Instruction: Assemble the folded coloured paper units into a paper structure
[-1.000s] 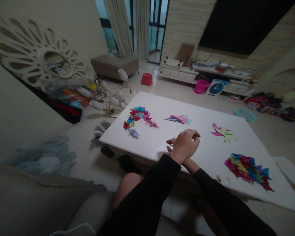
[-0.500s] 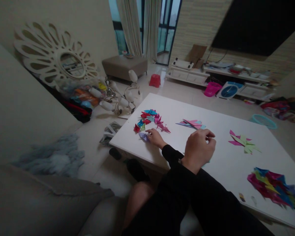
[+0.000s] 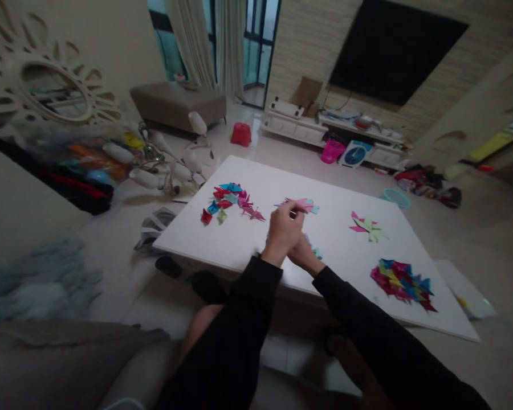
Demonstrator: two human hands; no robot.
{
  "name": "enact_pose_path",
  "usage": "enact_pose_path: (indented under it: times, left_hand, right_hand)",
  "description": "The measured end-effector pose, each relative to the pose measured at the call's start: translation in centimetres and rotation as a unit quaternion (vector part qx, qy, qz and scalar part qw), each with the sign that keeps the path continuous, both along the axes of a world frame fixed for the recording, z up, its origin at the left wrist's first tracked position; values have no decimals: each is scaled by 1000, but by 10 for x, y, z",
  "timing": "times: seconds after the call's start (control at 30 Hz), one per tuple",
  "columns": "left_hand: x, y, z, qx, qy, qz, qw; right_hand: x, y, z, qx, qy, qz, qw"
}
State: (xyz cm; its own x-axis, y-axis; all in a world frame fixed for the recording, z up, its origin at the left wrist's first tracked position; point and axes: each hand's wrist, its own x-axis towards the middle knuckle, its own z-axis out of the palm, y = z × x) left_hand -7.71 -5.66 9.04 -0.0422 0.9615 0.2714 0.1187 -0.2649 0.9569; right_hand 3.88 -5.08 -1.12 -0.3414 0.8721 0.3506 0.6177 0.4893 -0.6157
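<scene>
My left hand point(image 3: 284, 228) is raised over the near middle of the white table point(image 3: 239, 239), thumb and fingers pinched together; anything between them is too small to make out. Just below and behind it is my right hand point(image 3: 302, 255), fingers closed and largely covered by the left. A bit of a purple folded paper crane point(image 3: 309, 241) shows beside the right hand, apparently in its grip. Close by on the table lies a small teal paper piece point(image 3: 318, 254). Beyond the hands is a pile of pink and blue folded paper point(image 3: 303, 204).
Several colourful paper cranes point(image 3: 228, 196) are grouped at the table's left. Green and pink folded pieces point(image 3: 366, 226) lie to the right, and a heap of multicoloured ones point(image 3: 404, 282) at the near right. A chandelier point(image 3: 175, 165) rests on the floor beyond the left edge.
My right hand has taken the purple crane from the left group and brought it right, to the left hand. The left hand stays pinched. The view has turned to the right.
</scene>
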Motion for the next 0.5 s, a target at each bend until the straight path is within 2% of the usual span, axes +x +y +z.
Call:
enact_pose_path:
  times: [0.07,0.13,0.2,0.27,0.37,0.5]
  left_hand:
    - [-2,0,-2,-6,-1,1,1000]
    - [1,0,-8,-18,9,-8,1000]
    - [7,-2,-15,-30,26,-24,999]
    - [14,-4,-22,-40,48,-40,997]
    - [25,-5,-29,-50,82,-52,994]
    - [38,-3,-32,-54,110,-58,991]
  right_hand:
    - [50,-25,20,-9,5,-53,999]
    - [97,-43,30,-10,4,-128,992]
    - [137,-53,30,-26,-27,-205,978]
    - [166,-56,22,-70,-92,-248,962]
    - [188,-52,11,-127,-196,-252,939]
    - [191,-41,2,-174,-272,-233,917]
